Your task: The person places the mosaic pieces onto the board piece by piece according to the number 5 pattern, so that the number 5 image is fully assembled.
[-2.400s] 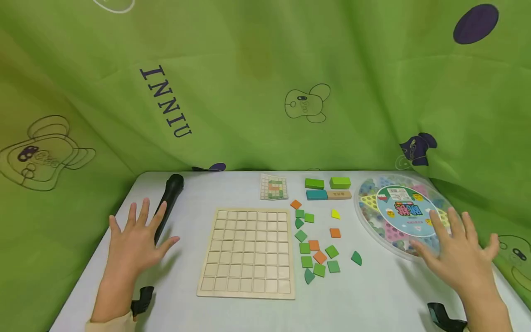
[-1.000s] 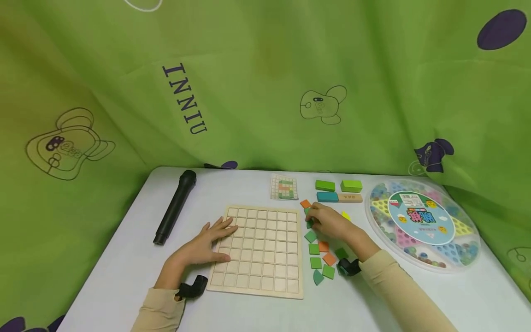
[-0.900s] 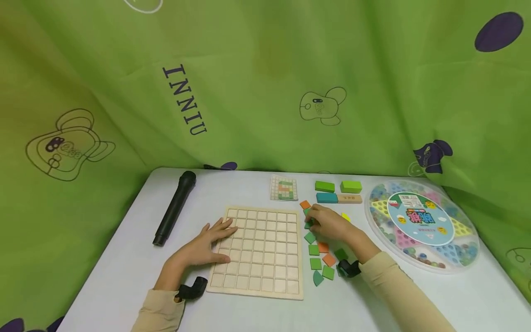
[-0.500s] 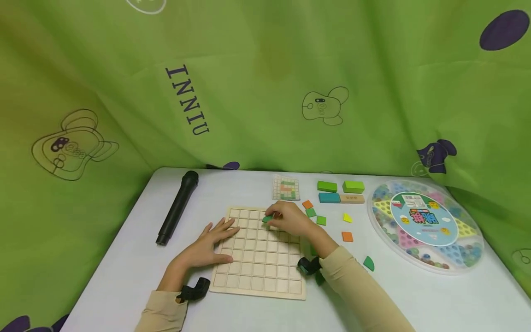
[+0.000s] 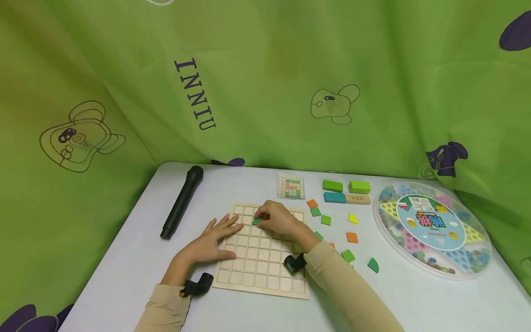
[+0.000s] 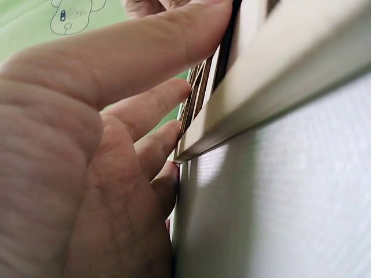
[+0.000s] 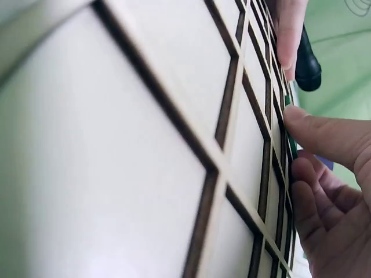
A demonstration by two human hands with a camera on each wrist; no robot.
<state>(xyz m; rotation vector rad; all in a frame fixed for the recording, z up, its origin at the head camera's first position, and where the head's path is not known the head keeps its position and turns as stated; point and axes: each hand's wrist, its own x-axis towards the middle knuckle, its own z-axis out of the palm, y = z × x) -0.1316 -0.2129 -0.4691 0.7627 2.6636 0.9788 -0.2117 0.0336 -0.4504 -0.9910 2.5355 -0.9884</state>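
A pale wooden grid board [image 5: 249, 265] lies on the white table. My left hand [image 5: 209, 244] rests on its left edge with fingers spread, thumb and fingertips on the frame; the left wrist view shows the fingers [image 6: 159, 147] along the board's side. Over the upper part of the grid, my right hand [image 5: 280, 219] pinches a dark green quarter-round tile [image 5: 257, 222] between thumb and fingers. In the right wrist view that green tile [image 7: 291, 142] shows edge-on under the thumb, close against the grid. Squares of the board lie bare around it.
Right of the board lie several loose tiles, among them an orange square [image 5: 352, 237], a yellow piece [image 5: 353, 218] and a green quarter-round [image 5: 373, 264]. Behind are a pattern card [image 5: 291, 186], green blocks [image 5: 359, 186] and a teal block [image 5: 334, 197]. A microphone [image 5: 182, 203] and round marble-game box [image 5: 431, 221] flank them.
Both hands came in from the sides; the left settled on the board's edge. The right picked a green quarter-round tile from the loose tiles and carried it left over the grid.
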